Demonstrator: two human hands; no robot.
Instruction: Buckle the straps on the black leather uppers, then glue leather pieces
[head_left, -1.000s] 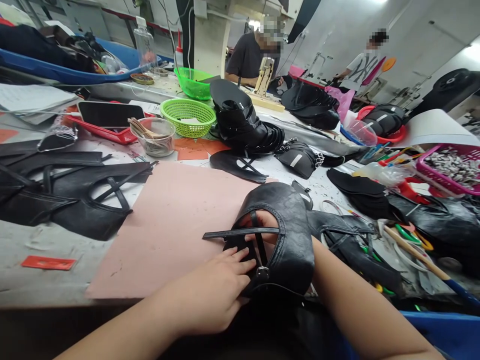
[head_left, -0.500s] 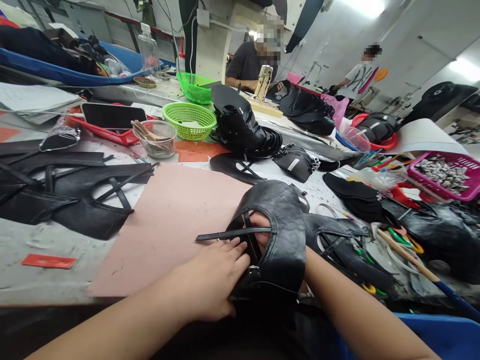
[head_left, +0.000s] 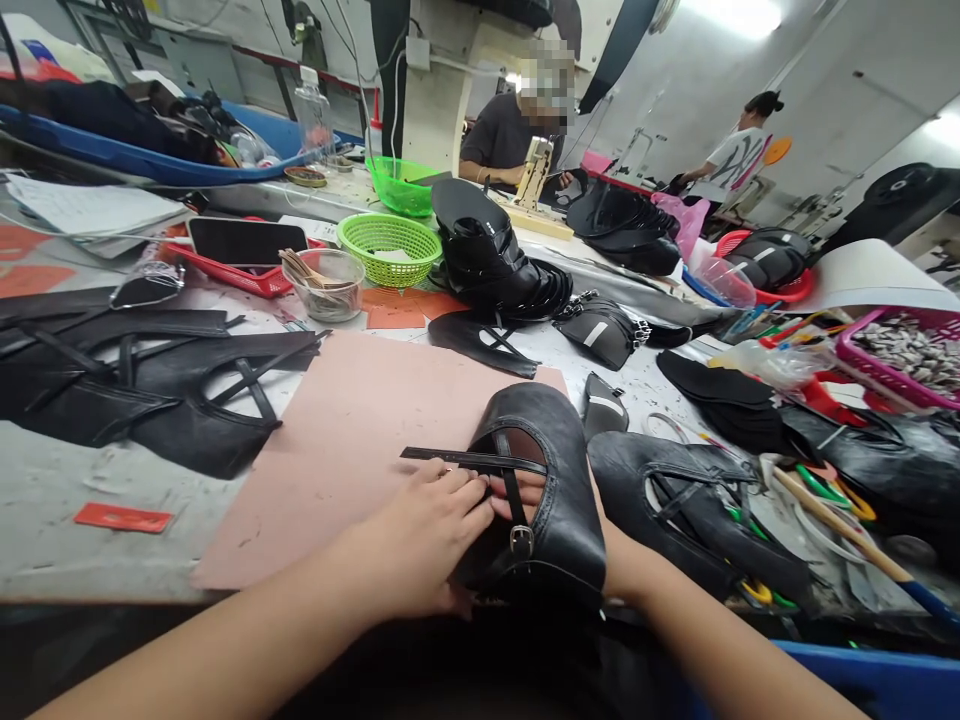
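Note:
A black leather shoe upper with crossed straps and a small metal buckle stands curved at the front of the pink board. My left hand grips its left edge, fingers bent beside the loose strap. From the right, my right hand reaches inside the upper; its fingers show through the opening and meet the left fingertips, while its palm is hidden. Just right of it lies another black upper. More strapped uppers are spread out at the left.
Behind the board stand a stack of black shoe parts, a green basket and a clear tub. Black insole-shaped pieces, a wooden-handled tool and a pink basket are at the right. A co-worker sits across the table.
The upper has turned and shifted slightly, so its buckle now faces me at the opening. My right fingers have moved lower inside it, toward my left fingertips. The view has also shifted slightly.

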